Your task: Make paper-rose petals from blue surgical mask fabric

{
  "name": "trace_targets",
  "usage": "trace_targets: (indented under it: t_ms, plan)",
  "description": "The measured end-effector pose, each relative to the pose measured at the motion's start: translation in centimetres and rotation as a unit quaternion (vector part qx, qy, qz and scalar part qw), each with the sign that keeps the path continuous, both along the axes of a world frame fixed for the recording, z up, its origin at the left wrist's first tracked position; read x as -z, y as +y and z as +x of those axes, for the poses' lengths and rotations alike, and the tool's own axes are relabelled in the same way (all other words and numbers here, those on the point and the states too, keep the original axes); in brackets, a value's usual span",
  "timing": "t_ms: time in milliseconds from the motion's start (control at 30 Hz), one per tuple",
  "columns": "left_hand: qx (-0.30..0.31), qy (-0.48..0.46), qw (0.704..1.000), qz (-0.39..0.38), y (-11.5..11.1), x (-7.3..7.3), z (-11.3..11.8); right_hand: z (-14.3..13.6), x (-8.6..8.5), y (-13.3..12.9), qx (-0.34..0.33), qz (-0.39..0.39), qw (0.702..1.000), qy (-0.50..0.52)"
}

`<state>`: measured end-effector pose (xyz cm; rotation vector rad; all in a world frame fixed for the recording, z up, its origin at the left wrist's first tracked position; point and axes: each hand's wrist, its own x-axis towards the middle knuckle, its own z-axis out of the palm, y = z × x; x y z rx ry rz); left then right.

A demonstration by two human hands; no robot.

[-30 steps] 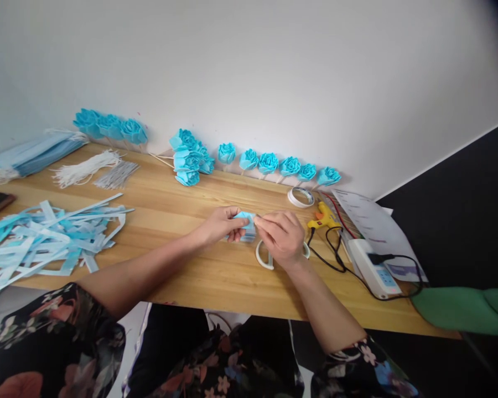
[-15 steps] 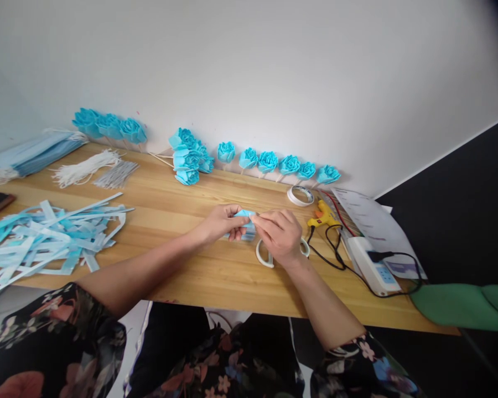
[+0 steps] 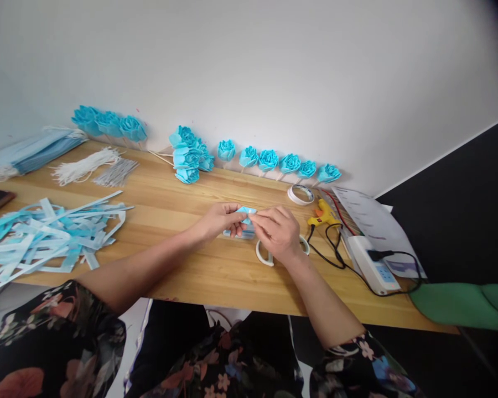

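Between my hands, above the wooden table, is a small light-blue piece of mask fabric (image 3: 246,210). My left hand (image 3: 224,220) is closed on its left side, thumb on top. The fingertips of my right hand (image 3: 279,231) pinch its right edge. Below the hands lies a pale blue stack of cut pieces (image 3: 245,232), partly hidden by my left fingers. White-handled scissors (image 3: 264,257) rest under my right hand, which covers most of them.
Blue fabric flowers (image 3: 268,160) on sticks line the wall. Fabric strips (image 3: 66,235), white ear loops (image 3: 85,166), grey wire strips (image 3: 117,172) and face masks (image 3: 37,152) lie left. Right are a tape roll (image 3: 301,194), yellow glue gun (image 3: 323,214) and power strip (image 3: 371,265).
The fabric piece is now bent over more at its lower part, so the stack on the table shows more. Both hands stay nearly in place, with small finger movements.
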<state>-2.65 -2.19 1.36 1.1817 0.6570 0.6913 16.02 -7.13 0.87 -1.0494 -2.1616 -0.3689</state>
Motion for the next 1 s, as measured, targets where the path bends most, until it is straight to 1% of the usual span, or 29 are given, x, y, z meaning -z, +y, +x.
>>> trace_targets:
  t_ms: [67, 133, 233, 300, 400, 467, 533, 700, 833, 933, 1000]
  plan:
    - [-0.004, -0.005, 1.000, -0.006, 0.2, 0.1, -0.1, -0.1, -0.2, -0.1, -0.004, -0.026, 1.000, 0.004]
    - [-0.004, 0.004, 1.000, 0.003, 0.4, 0.1, -0.2, -0.1, -0.4, -0.3, -0.010, -0.049, 0.998, 0.035]
    - [0.008, 0.056, 0.997, 0.061, 0.3, -0.2, -0.3, -0.1, -0.7, -0.5, -0.017, -0.093, 0.987, 0.129]
    - [0.018, 0.099, 0.989, 0.112, 0.1, -0.4, -0.3, 0.0, -0.6, -0.5, -0.019, -0.141, 0.969, 0.200]
    - [0.024, 0.146, 0.972, 0.183, -0.2, -0.6, -0.5, 0.1, -0.2, -0.3, -0.044, -0.230, 0.929, 0.285]
    - [0.024, 0.161, 0.960, 0.227, -0.4, -0.6, -0.5, 0.0, 0.1, -0.1, -0.056, -0.281, 0.906, 0.312]
    - [0.025, 0.161, 0.954, 0.253, -0.5, -0.5, -0.5, -0.1, 0.5, 0.0, -0.052, -0.308, 0.892, 0.327]
    - [0.021, 0.152, 0.949, 0.275, -0.6, 0.1, -0.1, -0.4, 0.8, 0.2, -0.049, -0.313, 0.868, 0.383]
    - [0.000, 0.163, 0.949, 0.269, -0.5, 0.5, 0.1, -0.6, 0.7, 0.3, -0.054, -0.312, 0.851, 0.419]
    - [-0.014, 0.156, 0.953, 0.258, -0.4, 0.5, 0.0, -0.6, 0.8, 0.3, -0.051, -0.307, 0.842, 0.441]
    - [-0.012, 0.153, 0.955, 0.255, -0.4, 0.2, -0.1, -0.5, 0.8, 0.3, -0.046, -0.309, 0.840, 0.444]
